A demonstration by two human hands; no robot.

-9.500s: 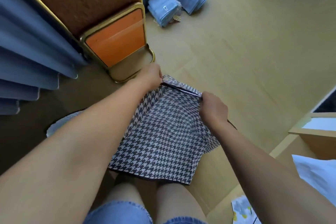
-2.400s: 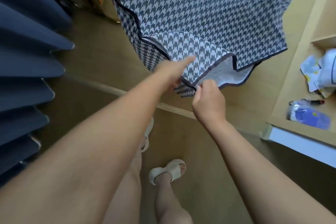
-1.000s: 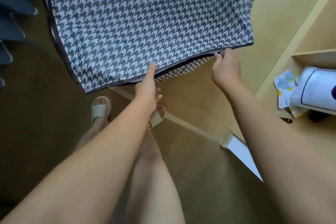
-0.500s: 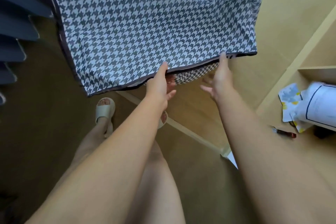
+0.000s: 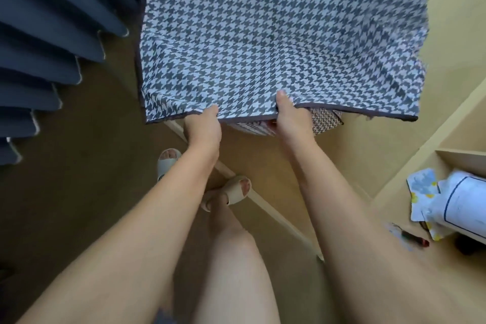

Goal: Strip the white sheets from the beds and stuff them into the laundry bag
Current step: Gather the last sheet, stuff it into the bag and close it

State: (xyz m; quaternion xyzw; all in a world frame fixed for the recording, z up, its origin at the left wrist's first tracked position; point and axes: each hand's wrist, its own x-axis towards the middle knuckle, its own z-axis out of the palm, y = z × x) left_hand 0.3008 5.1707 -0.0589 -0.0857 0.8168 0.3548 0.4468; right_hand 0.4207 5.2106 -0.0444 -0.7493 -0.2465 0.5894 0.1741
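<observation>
head camera, looking down: a person held a houndstooth laundry bag [image 5: 276, 34] out in front of them above a tan floor [image 5: 92, 205], both hands on its near, dark-bound hem. the left hand [image 5: 203, 127] pinched the hem with the thumb on top and the fingers tucked out of sight under the cloth. the right hand [image 5: 290, 119], near it along the same edge, gripped in the same way. below the hem, around the right hand, a second layer of the checked fabric [image 5: 324, 122] showed, which suggested this edge was the bag's mouth, parted only a little. the bag hung flat and looked empty. no white sheets and no bed were in view.

navy curtain folds [image 5: 52, 34] hung at the left, and pale sandals [image 5: 168, 163] stood on the floor below the arms. at the right, a wooden shelf unit [image 5: 460, 155] was near a white packet [image 5: 468, 205], a flowered cloth [image 5: 420, 184] and a small red item [image 5: 415, 238], too small to identify.

the step in hand appeared to be readying the bag, ahead of any stripping. the next move probably called for drawing the two layers apart to widen the mouth, or setting the bag down within reach of a bed. the limp fabric would likely fall closed unless one hand kept hold of it.
</observation>
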